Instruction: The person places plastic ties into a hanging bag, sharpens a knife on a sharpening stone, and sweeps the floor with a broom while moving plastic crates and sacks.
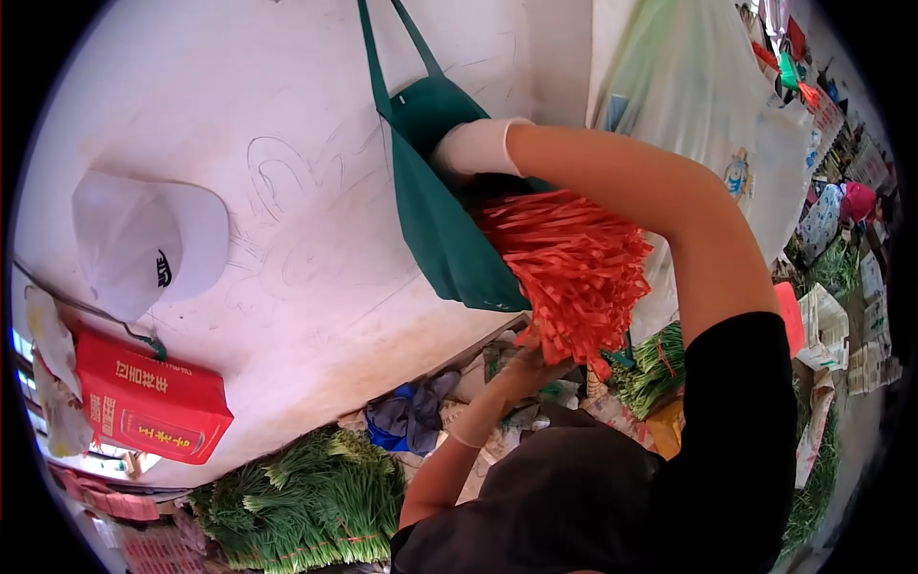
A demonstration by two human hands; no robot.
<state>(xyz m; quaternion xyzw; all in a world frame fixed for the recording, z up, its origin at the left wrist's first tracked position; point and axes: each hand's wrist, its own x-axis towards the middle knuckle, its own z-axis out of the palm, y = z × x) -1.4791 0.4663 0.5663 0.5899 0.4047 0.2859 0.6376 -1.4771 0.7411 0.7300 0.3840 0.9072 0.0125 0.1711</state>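
Observation:
A dark green bag (435,215) hangs by its straps against the white wall, its mouth open. My right hand (478,148), in a white glove, reaches into the bag's mouth; its fingers are hidden inside. A thick bundle of red strips (574,263) sticks out of the bag, its loose ends spread toward the lower right. Bare at the wrist, my left hand (531,368) is at the lower end of the strips, with its fingers closed round some of them and partly covered.
A white cap (153,239) and a red printed bag (148,397) hang on the wall at the left. Bundled green vegetables (311,507) lie below, with more greens (655,368) at the right. A blue and grey cloth (406,416) and a translucent plastic sheet (703,124) are nearby.

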